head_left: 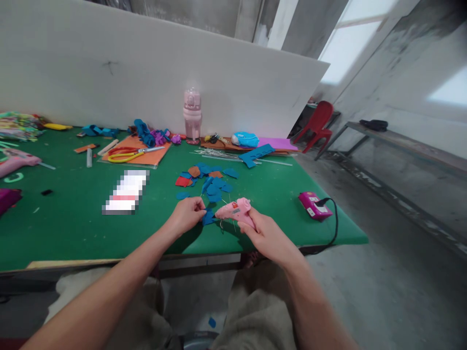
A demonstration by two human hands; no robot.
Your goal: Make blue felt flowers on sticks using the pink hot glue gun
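Note:
My right hand [263, 234] is wrapped round the handle of a pink hot glue gun [233, 211], whose nozzle points left. Between the closed fingers of my left hand [188, 214] is the edge of a small blue felt piece [208, 217]. The nozzle is right beside this piece; I cannot tell whether it touches. Just beyond both hands lies a loose pile of blue felt pieces [215, 187], with a few brown ones and a red piece [183, 181] among them.
A power strip [314, 206] with a black cord sits at the right. Behind are a pink bottle [192, 116], scissors [127, 153] on an orange sheet, and a blue felt strip [256, 154]. At left lies another pink glue gun [18, 162]. The green table [109, 243] ends close before me.

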